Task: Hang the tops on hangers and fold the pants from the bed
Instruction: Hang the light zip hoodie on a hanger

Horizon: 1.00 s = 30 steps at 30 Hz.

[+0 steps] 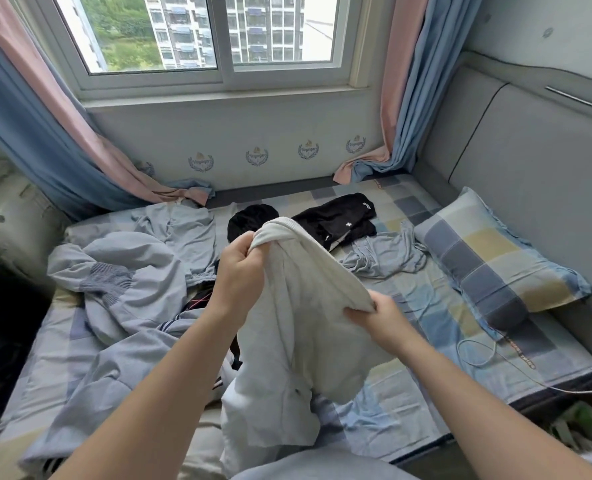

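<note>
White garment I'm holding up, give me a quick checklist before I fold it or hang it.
1. Left hand grips the white garment at its ribbed edge: ok.
2. Right hand grips the same edge: ok.
3. Top or pants: cannot tell, too bunched.
4. Lower end lifted clear: not ok, it trails down onto the bed.
5. Bare spot to lay it on: ok, on its right, by the white cable.
6. Hanger at hand: cannot tell, none in view.
</note>
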Motion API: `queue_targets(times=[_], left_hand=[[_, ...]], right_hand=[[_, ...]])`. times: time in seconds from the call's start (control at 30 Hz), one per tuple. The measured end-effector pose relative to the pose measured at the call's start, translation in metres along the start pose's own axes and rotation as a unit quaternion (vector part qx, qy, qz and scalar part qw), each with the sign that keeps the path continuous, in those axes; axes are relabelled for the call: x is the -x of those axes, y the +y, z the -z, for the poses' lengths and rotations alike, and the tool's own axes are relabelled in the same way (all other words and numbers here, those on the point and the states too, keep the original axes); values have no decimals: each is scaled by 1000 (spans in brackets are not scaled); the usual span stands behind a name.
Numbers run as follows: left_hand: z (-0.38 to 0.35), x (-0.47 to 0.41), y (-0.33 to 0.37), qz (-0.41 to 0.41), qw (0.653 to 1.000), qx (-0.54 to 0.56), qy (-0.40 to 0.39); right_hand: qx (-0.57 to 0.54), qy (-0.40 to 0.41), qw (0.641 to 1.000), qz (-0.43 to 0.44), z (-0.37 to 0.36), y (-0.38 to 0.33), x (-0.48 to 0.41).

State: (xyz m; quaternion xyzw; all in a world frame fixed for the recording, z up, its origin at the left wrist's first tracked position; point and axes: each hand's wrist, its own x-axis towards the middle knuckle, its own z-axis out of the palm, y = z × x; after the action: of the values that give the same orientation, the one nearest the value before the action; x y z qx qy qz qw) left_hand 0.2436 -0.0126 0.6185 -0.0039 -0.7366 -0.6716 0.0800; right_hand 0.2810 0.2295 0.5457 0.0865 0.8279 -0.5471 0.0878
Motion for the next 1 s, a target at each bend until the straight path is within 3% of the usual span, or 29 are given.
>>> queue_targets(times=[0.07, 0.13, 0.2, 0.3, 0.4, 0.6, 0.73, 0.83, 1.0], left_hand=[[3, -3, -9, 36, 998, -38, 33], [6, -3, -12, 70, 995, -66, 7], [6, 0, -14, 73, 988, -93, -100], [-8, 11, -12, 2, 939, -217, -267], [-29, 26, -15, -12, 921, -159, -355], [-25, 25, -16, -11, 964, -97, -246], [-20, 24, -5, 60, 987, 11, -150], [-17, 20, -4, 138, 979, 101, -106], [-13, 14, -2, 221, 949, 197, -107]], right_hand=[[6, 20, 999, 25, 12, -17, -2], [29, 4, 998, 58, 20, -41, 1], [60, -31, 993, 102, 24, -67, 7], [93, -81, 978, 168, 24, -103, 18], [121, -101, 965, 209, 20, -124, 22], [-61, -63, 989, 120, 27, -100, 14], [-112, -63, 990, 63, 16, -63, 16], [-88, -71, 993, 33, -6, -42, 20], [-65, -191, 979, -6, -38, -17, 24]])
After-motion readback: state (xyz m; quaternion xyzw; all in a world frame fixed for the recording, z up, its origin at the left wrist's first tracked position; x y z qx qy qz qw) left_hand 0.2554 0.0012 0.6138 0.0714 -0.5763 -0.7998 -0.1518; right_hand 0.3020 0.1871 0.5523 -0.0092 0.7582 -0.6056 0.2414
